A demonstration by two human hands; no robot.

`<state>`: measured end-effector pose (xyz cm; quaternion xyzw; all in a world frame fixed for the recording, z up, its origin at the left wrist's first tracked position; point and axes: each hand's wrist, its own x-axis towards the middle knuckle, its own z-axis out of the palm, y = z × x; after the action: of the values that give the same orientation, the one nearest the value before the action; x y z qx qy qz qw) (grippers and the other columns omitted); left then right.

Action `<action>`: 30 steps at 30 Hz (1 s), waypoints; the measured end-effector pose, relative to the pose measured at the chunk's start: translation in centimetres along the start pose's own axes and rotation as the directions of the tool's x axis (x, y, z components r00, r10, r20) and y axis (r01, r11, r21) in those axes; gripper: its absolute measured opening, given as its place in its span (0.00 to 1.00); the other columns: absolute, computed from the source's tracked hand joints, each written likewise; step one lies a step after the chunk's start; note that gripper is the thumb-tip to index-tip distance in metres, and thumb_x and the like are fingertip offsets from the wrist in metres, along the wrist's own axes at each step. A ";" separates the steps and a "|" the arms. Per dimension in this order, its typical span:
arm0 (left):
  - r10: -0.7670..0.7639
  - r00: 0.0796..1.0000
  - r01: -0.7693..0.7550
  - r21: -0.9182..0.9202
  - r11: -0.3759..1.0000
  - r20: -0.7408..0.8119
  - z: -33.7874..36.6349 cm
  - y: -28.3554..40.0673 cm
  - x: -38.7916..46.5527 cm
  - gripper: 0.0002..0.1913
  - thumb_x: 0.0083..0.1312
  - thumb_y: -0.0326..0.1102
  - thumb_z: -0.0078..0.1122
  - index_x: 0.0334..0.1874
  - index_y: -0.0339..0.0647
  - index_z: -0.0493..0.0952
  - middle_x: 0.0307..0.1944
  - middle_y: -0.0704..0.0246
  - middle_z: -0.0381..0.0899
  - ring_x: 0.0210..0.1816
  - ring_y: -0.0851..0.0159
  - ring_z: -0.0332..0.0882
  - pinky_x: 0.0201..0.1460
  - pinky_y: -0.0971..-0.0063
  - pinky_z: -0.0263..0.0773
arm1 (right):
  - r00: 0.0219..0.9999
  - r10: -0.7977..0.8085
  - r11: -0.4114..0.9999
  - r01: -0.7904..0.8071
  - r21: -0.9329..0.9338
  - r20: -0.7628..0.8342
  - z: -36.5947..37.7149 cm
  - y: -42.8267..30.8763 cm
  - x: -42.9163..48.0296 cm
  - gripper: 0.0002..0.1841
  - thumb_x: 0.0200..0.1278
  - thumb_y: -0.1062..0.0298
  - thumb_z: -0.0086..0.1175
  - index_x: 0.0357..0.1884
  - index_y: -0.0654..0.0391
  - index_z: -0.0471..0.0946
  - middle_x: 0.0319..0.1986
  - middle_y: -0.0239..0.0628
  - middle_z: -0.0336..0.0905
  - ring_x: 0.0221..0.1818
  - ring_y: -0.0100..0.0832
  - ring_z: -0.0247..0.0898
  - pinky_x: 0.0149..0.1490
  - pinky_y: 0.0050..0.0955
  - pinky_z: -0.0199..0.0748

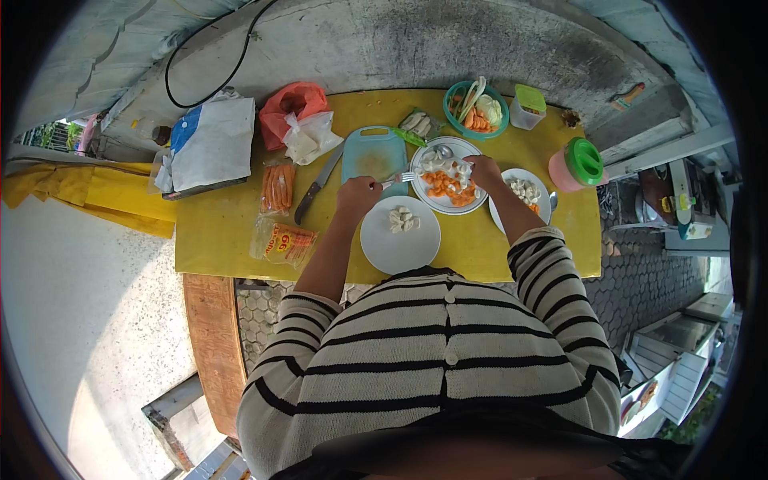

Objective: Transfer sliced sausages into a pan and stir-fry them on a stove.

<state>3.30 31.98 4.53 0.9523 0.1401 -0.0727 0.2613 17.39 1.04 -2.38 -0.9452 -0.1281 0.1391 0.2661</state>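
My left hand (359,197) grips a metal fork (403,177), its tines pointing right at the rim of a white plate (451,210). On that plate lie orange slices (443,183), white pieces (433,161) and a spoon (444,151). My right hand (486,173) is at the plate's right side, fingertips beside the white pieces; whether they pinch anything is unclear. Nearer my body, a second white plate (399,255) carries a small heap of white pieces (403,219). Partly under my right forearm sits a third plate (503,215) with white and orange pieces.
Left on the yellow table (222,240) are a knife (318,183), packaged sausages (277,189), an opened wrapper (291,243) and bags (294,114). A blue cutting board (373,141), vegetable basket (450,114), lidded container (528,111) and pink jug (567,171) stand farther back.
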 end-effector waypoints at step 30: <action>-0.119 0.989 0.080 -0.360 0.929 -0.087 -1.0 -4.6 -6.9 0.13 0.61 0.41 0.52 0.36 0.39 0.80 0.29 0.56 0.81 0.33 0.51 0.81 0.36 0.64 0.73 | 0.901 -0.264 0.944 0.169 0.282 0.343 0.8 -2.6 -5.1 0.17 0.58 0.75 0.47 0.47 0.53 0.80 0.35 0.44 0.79 0.36 0.36 0.76 0.43 0.31 0.72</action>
<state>-4.65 34.70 4.60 0.8834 0.2129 -0.0081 0.4173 11.96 2.00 -0.67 -0.8402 -0.2636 0.3017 0.3654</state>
